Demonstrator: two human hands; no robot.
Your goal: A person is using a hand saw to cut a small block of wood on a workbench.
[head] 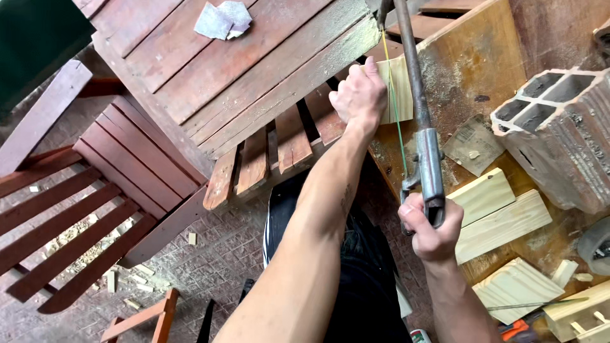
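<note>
A small pale wood block [397,89] sits at the edge of a weathered slatted surface [254,70], and a hacksaw [424,159] with a thin green-yellow blade [394,108] runs across its face. The left hand [359,95] presses down on the block, fingers curled over its near side and pinning it against the slats. The right hand [432,232] is wrapped tight around the saw's grey metal handle, with the frame's round steel rod rising away from it toward the top of the view.

To cut well here, I judge that the holding hand should stay clear of the blade line, since its fingers lie just beside it. Long, light strokes with the frame kept in one plane would suit so slim a blade; twisting it could bind or snap it.

The block is smooth, light softwood with fine grain. The surface is rough, reddish-brown planking, its paint worn to grey along the edges. To the right lies a dusty plywood board [470,70] bearing a worn sheet of sandpaper [473,145], several pale offcuts [499,213] and a hollow clay brick [559,133] with ribbed sides. Two crumpled grey sandpaper pieces [223,18] rest on the slats. A red slatted chair [95,209] stands at the left over a patterned tile floor [216,260] strewn with wood chips.
</note>
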